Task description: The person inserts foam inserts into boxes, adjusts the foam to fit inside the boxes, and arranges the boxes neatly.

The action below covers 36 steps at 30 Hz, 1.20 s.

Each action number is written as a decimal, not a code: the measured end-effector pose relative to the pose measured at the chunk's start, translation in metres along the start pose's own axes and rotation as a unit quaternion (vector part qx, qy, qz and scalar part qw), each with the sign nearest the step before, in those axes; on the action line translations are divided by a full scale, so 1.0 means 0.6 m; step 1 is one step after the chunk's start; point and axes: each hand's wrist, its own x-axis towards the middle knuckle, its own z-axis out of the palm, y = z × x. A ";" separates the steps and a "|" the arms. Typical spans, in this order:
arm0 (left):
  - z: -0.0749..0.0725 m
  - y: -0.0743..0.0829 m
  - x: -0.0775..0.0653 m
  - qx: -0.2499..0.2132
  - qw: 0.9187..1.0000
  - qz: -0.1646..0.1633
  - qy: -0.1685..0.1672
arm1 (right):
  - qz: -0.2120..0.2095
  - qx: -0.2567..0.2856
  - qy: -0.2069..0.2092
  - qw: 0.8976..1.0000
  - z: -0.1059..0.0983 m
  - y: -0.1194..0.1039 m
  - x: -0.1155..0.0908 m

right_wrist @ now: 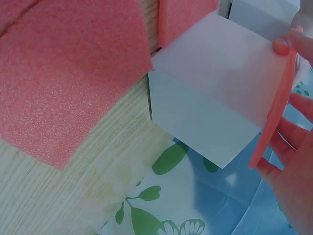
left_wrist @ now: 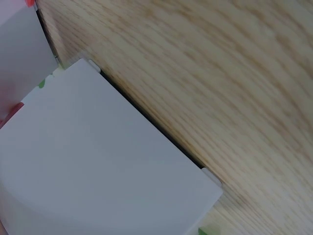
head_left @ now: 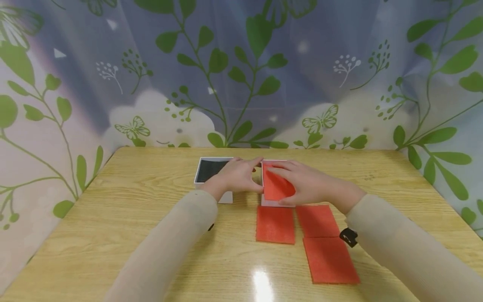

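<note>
A leafy curtain hung behind the wooden table. Toward the far edge stood a left box and right box. The right hand gripped one pad over the latter; whether the left hand held anything was unclear. Three red pads lay nearer.

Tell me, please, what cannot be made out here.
Head: inner right part of the left box, hidden by the left hand.
Head: floor of the right box, covered by the held red sheet.
Right wrist: part of the right hand, cut off by the right edge.
Head: mark on the black wrist item, too small.
</note>
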 end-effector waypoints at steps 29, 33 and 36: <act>-0.002 0.001 -0.003 0.001 1.000 0.001 -0.001 | 0.033 0.042 -0.050 0.997 -0.015 0.024 0.031; -0.002 0.000 -0.003 0.006 1.000 0.003 0.003 | 0.046 0.045 -0.062 0.996 -0.019 0.027 0.038; -0.002 0.000 -0.004 0.008 1.000 0.004 0.003 | 0.053 0.049 -0.071 0.995 -0.022 0.029 0.042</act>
